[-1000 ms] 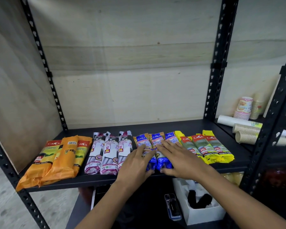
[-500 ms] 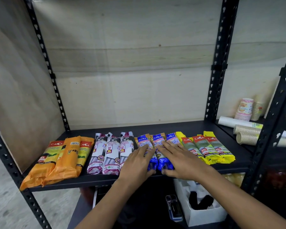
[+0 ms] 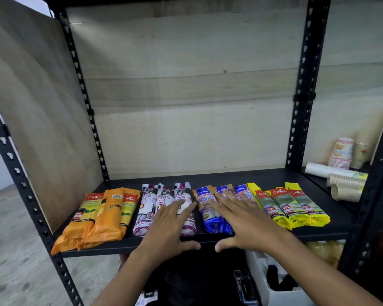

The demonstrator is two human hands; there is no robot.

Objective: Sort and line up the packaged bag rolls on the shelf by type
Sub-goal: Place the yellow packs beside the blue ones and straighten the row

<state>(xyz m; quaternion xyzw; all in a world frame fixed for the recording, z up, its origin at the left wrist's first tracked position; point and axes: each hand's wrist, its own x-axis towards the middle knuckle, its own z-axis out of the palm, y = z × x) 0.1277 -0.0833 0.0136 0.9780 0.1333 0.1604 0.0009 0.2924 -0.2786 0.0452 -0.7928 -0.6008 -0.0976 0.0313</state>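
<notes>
The black shelf [image 3: 241, 177] carried the bag rolls [image 3: 210, 208] along its front edge, bare toward twelve o'clock. Left hand [image 3: 170, 226] and right hand [image 3: 245, 219] lay flat, fingers spread wide, holding nothing.

Just one cam, head-mounted, close up on the shelf [image 3: 263, 176].
Looks forward and a bit down from the near edge, facing the far back panel [image 3: 186, 107], wide-angle so the uprights bow outward left and right.
</notes>
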